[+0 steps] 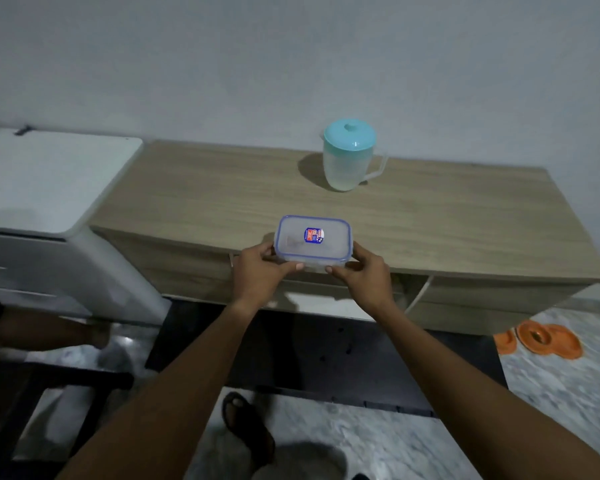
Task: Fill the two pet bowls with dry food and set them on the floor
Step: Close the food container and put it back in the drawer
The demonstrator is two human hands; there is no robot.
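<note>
A clear rectangular food container (313,242) with a blue-rimmed lid and a small sticker sits near the front edge of the wooden cabinet top (222,202). My left hand (257,271) grips its left front corner and my right hand (364,275) grips its right front corner, thumbs on the front lip. Whether it rests on the wood or is lifted slightly, I cannot tell. Its contents are not visible through the cloudy lid. Two orange pet bowls (548,339) lie on the floor at the right, below the cabinet's end.
A translucent jug with a teal lid (350,155) stands at the back of the cabinet top. A white appliance (49,181) adjoins the cabinet on the left. A dark mat (309,355) lies on the marble floor, with my sandalled foot (246,427) in front.
</note>
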